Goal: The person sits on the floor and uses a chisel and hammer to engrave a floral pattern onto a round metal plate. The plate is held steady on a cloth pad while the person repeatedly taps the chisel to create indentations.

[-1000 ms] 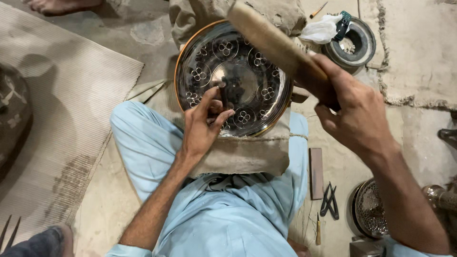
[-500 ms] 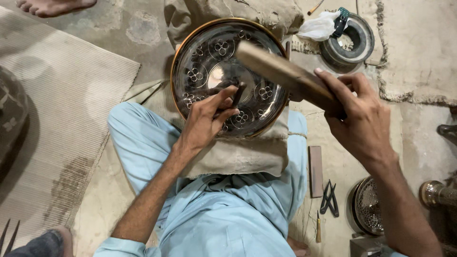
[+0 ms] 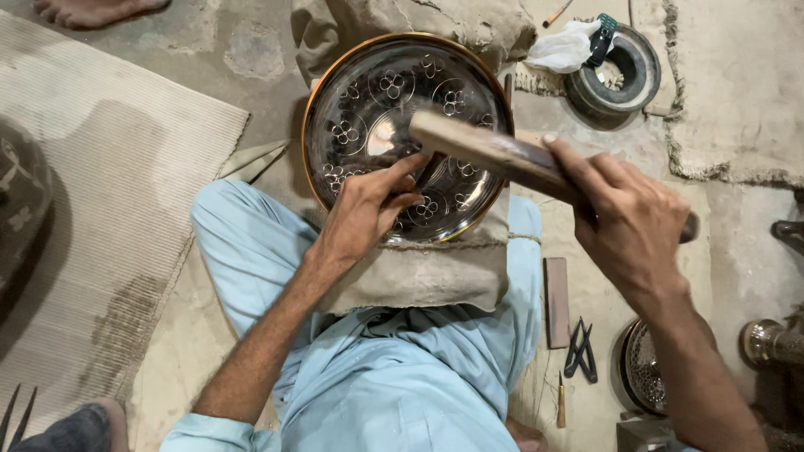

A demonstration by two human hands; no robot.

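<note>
Brass-rimmed and shiny, a round engraved metal plate (image 3: 394, 109) lies on a burlap cushion (image 3: 435, 268) across the lap of the person sitting on the floor in pale blue clothes. Flower-like motifs ring the plate's dark mirrored face. The left hand (image 3: 364, 213) rests on the near part of the plate, fingers pinched together around what looks like a slim chisel, though the tool itself is mostly hidden under the fingertips and I can't make it out clearly. The right hand (image 3: 632, 222) is wrapped tight around the handle end of a wooden mallet (image 3: 494, 155), whose blunt head sits over the middle of the plate, just beside the left fingertips.

Off to the right on the concrete floor lie a flat sharpening stone (image 3: 557, 301), a pair of small black snips (image 3: 579, 350) and a little awl (image 3: 562, 400), near another patterned dish (image 3: 643, 368). Beyond the plate sits a thick ring-shaped stand (image 3: 624, 71) with a crumpled white cloth (image 3: 565, 48) on its edge. A ribbed woven mat (image 3: 109, 209) covers the floor to the left, and someone's bare foot (image 3: 96, 10) shows at the top edge.
</note>
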